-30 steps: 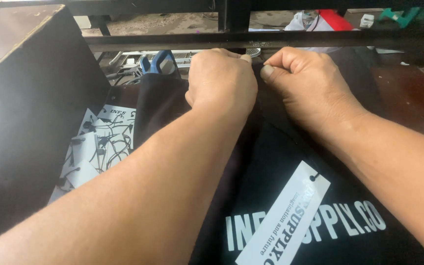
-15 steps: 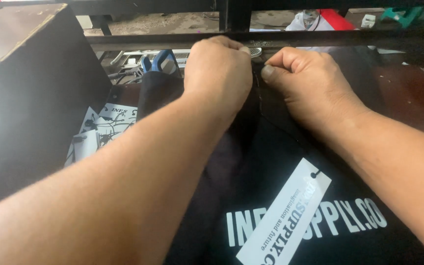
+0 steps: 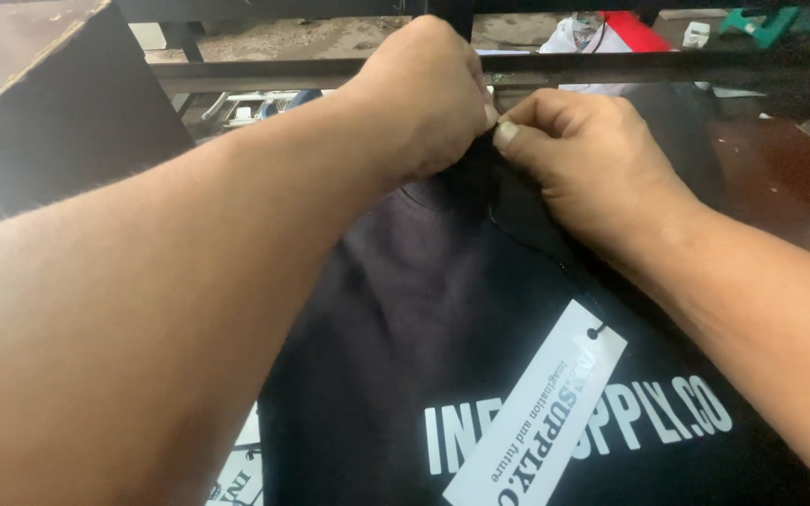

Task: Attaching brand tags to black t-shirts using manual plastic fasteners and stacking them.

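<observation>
Head-cam view looking down at two bare hands working on a black cotton t-shirt with white block lettering (image 3: 396, 319), spread flat and running lengthwise from the hands back toward the wearer. The shirt's long axis goes near-to-far: printed chest close to the camera, neckline at the far end, right under the fingers.

L hand (image 3: 419, 98) is clenched, knuckles up, pinching the dark fabric at the collar; fingertips are hidden under the fist, so exact grip can't be told. R hand (image 3: 578, 159) is also closed on the cloth, thumb pressed against forefinger, pinching the collar edge. The two hands touch at the thumbs, both at the same spot of the neckline, so neither is clearly nearer to it. L forearm crosses the frame from lower left and covers much of the shirt's left side.

A long white card hang tag w/ black print (image 3: 536, 408) lies diagonally on the chest, below the R wrist, fastened by a small black pin at its upper end.

Beyond the hands: a dark metal bar (image 3: 667, 64) runs across. Left of L arm: a brown cardboard box flap (image 3: 58, 122). Right of R hand: a worn reddish-brown tabletop (image 3: 780, 178).
</observation>
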